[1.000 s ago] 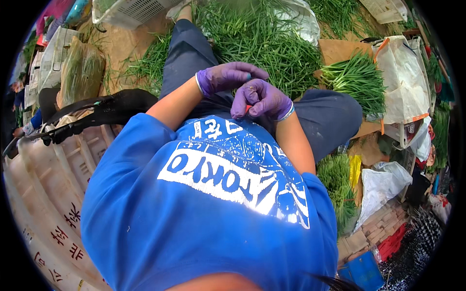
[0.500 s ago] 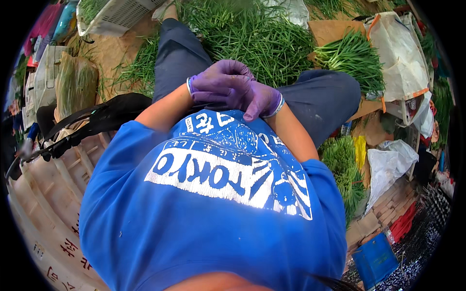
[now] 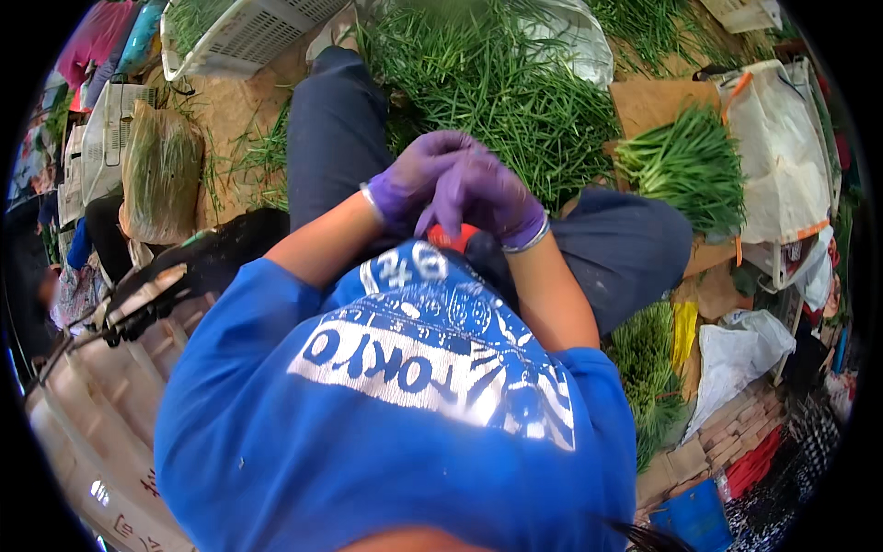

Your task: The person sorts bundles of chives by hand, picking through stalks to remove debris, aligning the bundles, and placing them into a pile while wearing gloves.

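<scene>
The left hand (image 3: 421,175) and the right hand (image 3: 492,198), both in purple gloves, meet in front of the belly, the right partly overlapping the left. The left hand comes in from the lower left, its fingers reaching rightward behind the right hand; how far they are bent cannot be told. The right hand is loosely curled, its fingers drooping down and to the left. Whether either grips the other's glove or anything small is hidden. A red patch (image 3: 449,239) shows just below the right hand.

The heap of green stalks (image 3: 515,110) lies on the ground just beyond the hands, mostly between the legs. Its blades cross in many directions, so it has no single long axis. To its right, the green bundle (image 3: 685,170) is far more aligned: its pale ends point left toward the heap, and its leaves fan out rightward, some bending down. A white sack (image 3: 777,152) stands just beside the leafy end. At left, a clear bag (image 3: 164,175) has its long axis running near to far, its stalks lying roughly along it.
</scene>
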Tool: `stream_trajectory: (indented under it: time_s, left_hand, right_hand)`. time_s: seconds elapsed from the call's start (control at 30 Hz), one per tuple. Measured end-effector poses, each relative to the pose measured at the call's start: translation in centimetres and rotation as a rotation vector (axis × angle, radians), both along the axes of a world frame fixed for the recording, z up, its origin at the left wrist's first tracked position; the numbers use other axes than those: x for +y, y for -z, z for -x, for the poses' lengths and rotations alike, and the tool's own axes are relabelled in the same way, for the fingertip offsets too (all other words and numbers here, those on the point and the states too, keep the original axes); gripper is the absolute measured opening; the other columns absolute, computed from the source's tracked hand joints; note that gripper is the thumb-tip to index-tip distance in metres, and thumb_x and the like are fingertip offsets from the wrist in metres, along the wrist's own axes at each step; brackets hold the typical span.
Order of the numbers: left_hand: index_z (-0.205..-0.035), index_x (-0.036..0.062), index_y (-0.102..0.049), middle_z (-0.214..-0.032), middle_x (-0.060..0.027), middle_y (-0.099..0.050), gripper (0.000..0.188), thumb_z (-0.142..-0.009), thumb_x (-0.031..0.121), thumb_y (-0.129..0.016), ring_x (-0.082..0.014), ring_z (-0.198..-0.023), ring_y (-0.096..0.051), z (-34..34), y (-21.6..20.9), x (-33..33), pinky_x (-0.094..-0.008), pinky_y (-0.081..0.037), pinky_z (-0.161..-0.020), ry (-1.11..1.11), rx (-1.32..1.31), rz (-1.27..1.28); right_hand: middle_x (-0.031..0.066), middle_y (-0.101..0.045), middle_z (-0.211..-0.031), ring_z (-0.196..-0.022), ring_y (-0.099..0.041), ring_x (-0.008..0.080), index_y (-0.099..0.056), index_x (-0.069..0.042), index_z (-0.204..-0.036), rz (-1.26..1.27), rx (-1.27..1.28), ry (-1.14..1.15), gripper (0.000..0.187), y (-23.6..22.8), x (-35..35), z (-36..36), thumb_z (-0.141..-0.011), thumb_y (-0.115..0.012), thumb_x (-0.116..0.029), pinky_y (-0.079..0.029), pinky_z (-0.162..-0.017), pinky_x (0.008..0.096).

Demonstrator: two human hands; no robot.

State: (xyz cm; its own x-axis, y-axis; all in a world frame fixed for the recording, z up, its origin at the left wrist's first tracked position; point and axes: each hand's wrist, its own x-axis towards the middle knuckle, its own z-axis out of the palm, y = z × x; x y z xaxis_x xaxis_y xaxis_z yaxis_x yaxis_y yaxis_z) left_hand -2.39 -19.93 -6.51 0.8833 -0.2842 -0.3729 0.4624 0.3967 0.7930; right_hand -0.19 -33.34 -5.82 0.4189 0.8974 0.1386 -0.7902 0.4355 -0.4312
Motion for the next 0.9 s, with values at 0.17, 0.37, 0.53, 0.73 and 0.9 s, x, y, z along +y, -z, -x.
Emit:
stream_trajectory:
  time_s: [0.17, 0.37, 0.53, 0.73, 0.9]
  left_hand:
    - [-0.108, -0.0019, -0.046, -0.094, -0.0119, -0.058, 0.046, -0.073, 0.026, -0.059, -0.0186, -0.081, -0.056, -8.1, 16.4, 0.7, -0.0291, -0.046, -0.072, -0.085, 0.229, -0.496]
    - [-0.129, -0.0020, -0.017, -0.125, -0.0284, -0.033, 0.099, -0.059, 0.041, -0.070, -0.0352, -0.114, -0.038, -14.6, 25.6, 9.7, -0.0346, -0.032, -0.094, -0.287, 0.209, -1.029]
    - [-0.131, 0.0118, 0.017, -0.131, -0.0326, -0.011, 0.127, -0.050, 0.057, -0.070, -0.0412, -0.120, -0.026, -21.3, 26.8, 10.2, -0.0400, -0.029, -0.096, 0.152, 0.480, -1.225]
    - [-0.132, 0.0107, 0.010, -0.125, -0.0348, -0.022, 0.117, -0.053, 0.034, -0.073, -0.0434, -0.113, -0.033, -24.3, 26.8, 4.1, -0.0432, -0.034, -0.091, 0.030, 0.752, -1.448]
    - [-0.121, 0.0010, -0.031, -0.100, -0.0161, -0.054, 0.072, -0.062, 0.022, -0.065, -0.0228, -0.075, -0.053, -19.3, 33.8, 14.6, -0.0360, -0.044, -0.070, -0.438, 0.497, -0.695]
  right_hand:
    - [0.0025, -0.057, -0.073, -0.071, -0.054, 0.0208, -0.055, -0.009, -0.078, 0.533, 0.629, 0.636, 0.016, 10.9, 0.8, -9.2, -0.080, -0.055, -0.025, -0.044, -0.073, 0.0369]
    - [0.0066, -0.051, -0.092, -0.084, -0.051, 0.0235, -0.048, -0.009, -0.099, 0.909, 0.724, 0.604, 0.035, 18.5, 1.2, -14.9, -0.076, -0.059, -0.033, -0.044, -0.076, 0.0418]
    - [0.0095, -0.047, -0.105, -0.094, -0.048, 0.0266, -0.040, -0.008, -0.114, 1.050, 0.556, 0.549, 0.048, 25.4, 5.1, -18.3, -0.076, -0.060, -0.030, -0.042, -0.079, 0.0407]
    - [0.0123, -0.039, -0.123, -0.107, -0.042, 0.0305, -0.029, -0.008, -0.125, 1.241, 0.571, 0.519, 0.060, 30.6, 5.2, -17.9, -0.076, -0.059, -0.027, -0.038, -0.085, 0.0409]
    - [0.0119, -0.041, -0.119, -0.101, -0.044, 0.0280, -0.035, -0.011, -0.119, 1.176, 0.601, 0.541, 0.053, 30.0, 4.1, -18.4, -0.076, -0.061, -0.027, -0.038, -0.083, 0.0399]
